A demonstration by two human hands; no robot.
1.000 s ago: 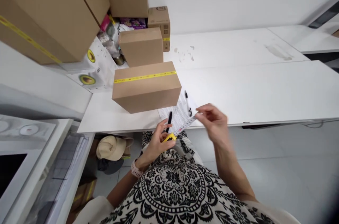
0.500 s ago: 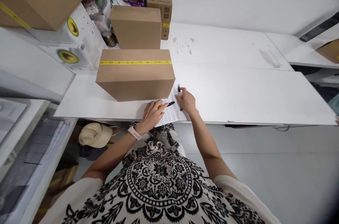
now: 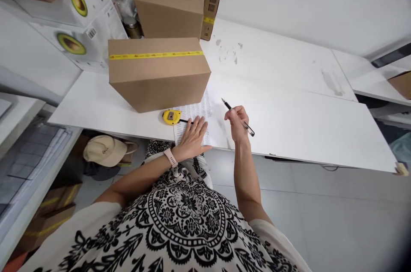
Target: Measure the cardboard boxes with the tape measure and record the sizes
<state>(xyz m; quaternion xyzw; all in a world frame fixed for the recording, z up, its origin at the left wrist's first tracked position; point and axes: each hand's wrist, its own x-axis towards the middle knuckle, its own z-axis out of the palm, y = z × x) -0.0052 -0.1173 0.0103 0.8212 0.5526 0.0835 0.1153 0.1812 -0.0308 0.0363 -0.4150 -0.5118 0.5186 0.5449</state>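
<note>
My left hand [image 3: 193,136] lies flat with fingers spread on a printed sheet of paper [image 3: 207,107] at the table's front edge. Just left of those fingers, a yellow tape measure [image 3: 171,116] rests partly on the sheet, its black strap running toward my fingertips. In my right hand [image 3: 238,122] is a black and clear pen [image 3: 246,127], its tip pointing up and left, above the table to the right of the sheet. Behind the paper stands a taped cardboard box [image 3: 159,79], covering part of the sheet.
A second cardboard box [image 3: 170,10] and a narrower carton [image 3: 208,2] stand behind. White boxes with avocado pictures [image 3: 91,34] are stacked at the left, beside a jar [image 3: 132,28]. Under the table, a beige cap [image 3: 104,150] sits at the left. The white table [image 3: 289,113] stretches right.
My right hand has lifted the pen off the table and moved slightly right. My left hand has come off the tape measure and flattened on the paper. The view has shifted.
</note>
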